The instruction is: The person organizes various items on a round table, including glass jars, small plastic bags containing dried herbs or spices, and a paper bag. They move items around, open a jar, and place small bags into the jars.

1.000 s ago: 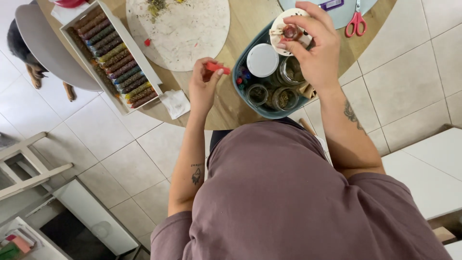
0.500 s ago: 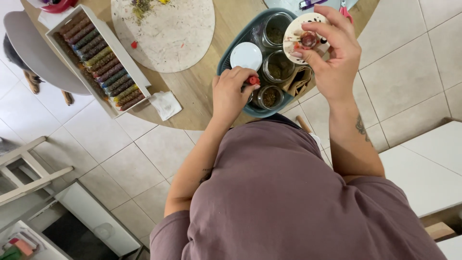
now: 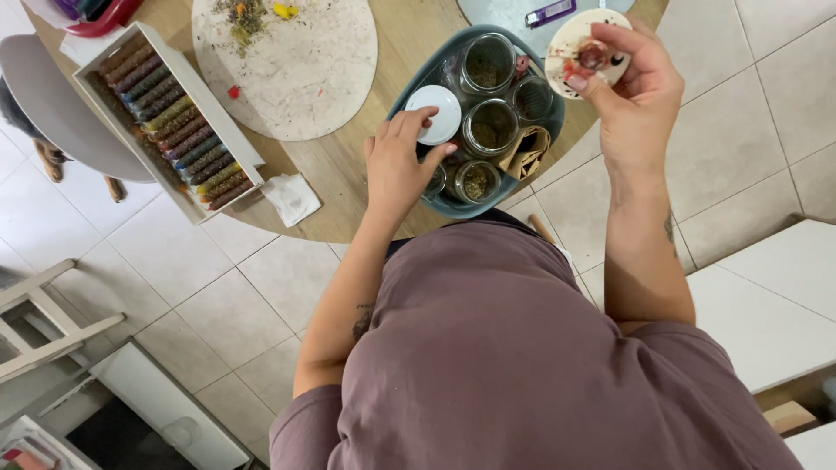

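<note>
Left hand [image 3: 396, 165] fingers curled on white lid [image 3: 434, 114] | right hand [image 3: 629, 87] grips small disc [image 3: 585, 43]

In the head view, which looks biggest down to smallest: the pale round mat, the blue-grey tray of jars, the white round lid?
1. Pale round mat, partly cut off by the frame edge.
2. Blue-grey tray.
3. White round lid, touched by the left hand.

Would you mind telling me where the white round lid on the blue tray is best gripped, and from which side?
I'd take the white lid by its rim, pinching across it from above. It lies flat in the blue tray, and glass jars crowd its right, so the left hand fits best from the near-left edge.
</note>
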